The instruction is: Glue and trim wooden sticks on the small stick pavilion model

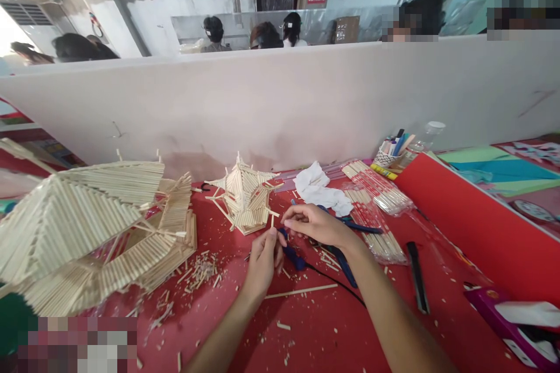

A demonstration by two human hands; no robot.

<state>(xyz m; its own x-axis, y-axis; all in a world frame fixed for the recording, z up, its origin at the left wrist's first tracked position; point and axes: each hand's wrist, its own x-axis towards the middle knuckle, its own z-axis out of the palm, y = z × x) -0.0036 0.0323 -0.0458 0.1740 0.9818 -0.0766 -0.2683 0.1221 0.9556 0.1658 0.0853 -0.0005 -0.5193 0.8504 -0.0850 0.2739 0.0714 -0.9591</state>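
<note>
My left hand [261, 256] is closed in a pinch around a short wooden stick [272, 221], which stands nearly upright between thumb and fingers. Close beside its tip is my right hand [311, 225], fingers bent and drawn together; whether anything is between them I cannot make out. Under the hands lies a blue hot glue gun [294, 256], partly hidden, its black cord trailing right. Just beyond them stands a small pavilion model [242, 192] built of sticks, with a pointed roof. A larger stick pavilion model [87, 204] fills the left side.
Wood scraps [202, 271] litter the red table [315, 332]. Packs of sticks [378, 186], a crumpled white cloth [321, 186], a black utility knife [417, 277] and a pen cup [389, 154] are to the right. A pale partition [262, 99] rises behind; people sit beyond it.
</note>
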